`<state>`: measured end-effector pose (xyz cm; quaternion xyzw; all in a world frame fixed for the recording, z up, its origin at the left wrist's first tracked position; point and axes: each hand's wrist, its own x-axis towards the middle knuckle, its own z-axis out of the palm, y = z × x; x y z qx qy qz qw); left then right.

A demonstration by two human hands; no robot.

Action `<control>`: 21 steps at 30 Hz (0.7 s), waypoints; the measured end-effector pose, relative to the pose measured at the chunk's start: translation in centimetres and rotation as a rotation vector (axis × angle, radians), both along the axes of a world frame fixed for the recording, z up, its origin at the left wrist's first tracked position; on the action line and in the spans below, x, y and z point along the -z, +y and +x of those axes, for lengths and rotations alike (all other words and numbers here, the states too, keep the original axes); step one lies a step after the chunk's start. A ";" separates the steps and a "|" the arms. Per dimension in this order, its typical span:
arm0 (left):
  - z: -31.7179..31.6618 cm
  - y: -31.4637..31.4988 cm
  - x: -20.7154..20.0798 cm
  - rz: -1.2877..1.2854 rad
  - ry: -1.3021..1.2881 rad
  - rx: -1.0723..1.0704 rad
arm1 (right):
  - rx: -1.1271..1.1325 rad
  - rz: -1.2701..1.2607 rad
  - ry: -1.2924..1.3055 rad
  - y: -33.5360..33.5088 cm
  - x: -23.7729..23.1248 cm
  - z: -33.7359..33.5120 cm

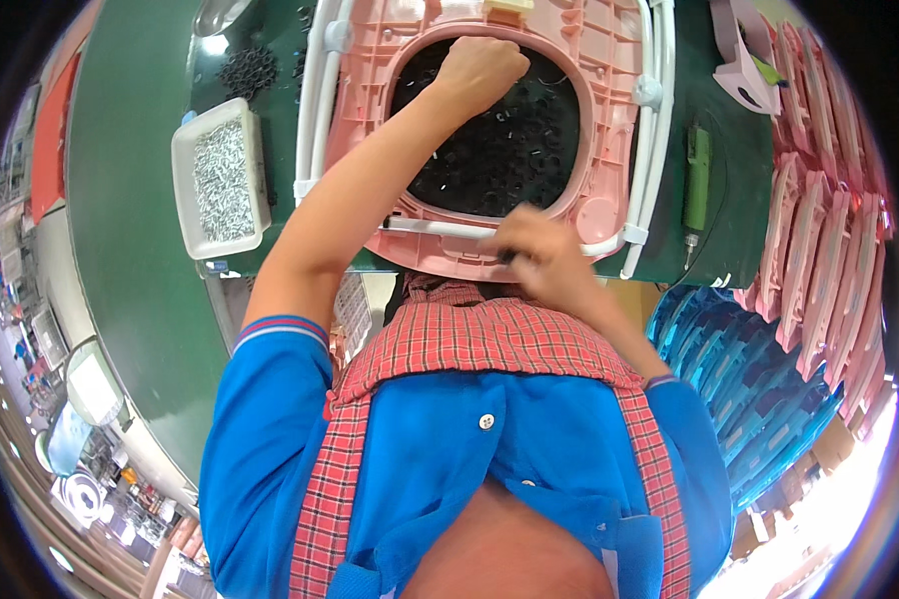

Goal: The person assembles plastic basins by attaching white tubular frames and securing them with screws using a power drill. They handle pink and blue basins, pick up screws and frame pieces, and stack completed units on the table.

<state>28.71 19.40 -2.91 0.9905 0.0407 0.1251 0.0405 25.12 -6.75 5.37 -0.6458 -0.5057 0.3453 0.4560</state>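
A pink plastic frame (601, 130) with a large oval opening lies in front of me, with white tubes (653, 150) along its sides. Through the opening show several small black pieces (514, 150) on a dark surface. My left hand (481, 75) is closed in a fist over the far part of the opening; whatever it holds is hidden. Close to the frame's near edge, my right hand (544, 250) is smeared by motion, its fingers curled. A small black part (508, 257) shows at its fingertips, beside a white crossbar (440, 229).
On the green table (130, 200), a white tray (182, 190) of metal screws (224, 180) stands left, below a black pile of small parts (247, 70). A green electric screwdriver (697, 180) lies right. Stacked pink panels (809, 220) and blue panels (739, 379) stand beyond the right edge.
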 end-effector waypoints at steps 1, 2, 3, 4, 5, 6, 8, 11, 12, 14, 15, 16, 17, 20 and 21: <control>1.3 -0.4 0.3 0.100 0.118 0.029 | -0.077 0.003 0.002 -1.8 1.5 -1.4; 1.8 -0.6 1.1 0.098 0.095 0.050 | -0.211 -0.002 0.109 -2.4 0.2 -1.8; 1.9 -0.9 1.9 0.094 0.071 0.071 | -0.262 -0.104 0.172 -3.6 0.0 -2.4; 1.8 -1.1 2.5 0.094 0.056 0.092 | -0.314 -0.200 0.242 -4.4 -0.2 -2.5; 1.8 -1.3 3.1 0.094 0.033 0.081 | -0.301 -0.205 0.302 -5.1 -0.5 -1.9; 1.7 -1.2 3.7 0.099 0.003 0.078 | -0.289 -0.209 0.362 -5.9 -1.3 -1.1; 1.1 -0.9 4.5 0.106 -0.055 0.061 | -0.277 -0.259 0.435 -7.2 -2.5 -0.6; 0.9 -0.3 3.3 0.040 -0.028 -0.012 | -0.262 -0.346 0.451 -8.9 -3.0 -1.8; 0.6 -0.2 2.2 -0.035 -0.105 -0.052 | -0.252 -0.330 0.442 -9.0 -2.8 -2.4; -1.5 0.1 -0.5 -0.555 -0.237 -0.111 | -0.119 -0.277 0.476 -9.3 -2.8 -4.5; -4.9 -0.1 -3.6 -0.729 -0.283 -0.183 | -0.035 -0.224 0.537 -9.3 -2.1 -5.3; -9.4 -0.8 -6.1 -0.898 -0.272 -0.283 | 0.062 -0.170 0.588 -9.0 -1.5 -6.2; -13.2 -1.6 -8.5 -1.080 -0.271 -0.361 | 0.212 -0.091 0.469 -8.8 -0.2 -7.6; -26.3 -1.7 -9.3 -1.795 -0.188 -0.615 | 0.437 -0.128 0.479 -8.3 1.8 -9.2; -29.1 -2.9 -8.8 -1.893 -0.186 -0.744 | 0.418 -0.055 0.510 -7.8 2.9 -9.3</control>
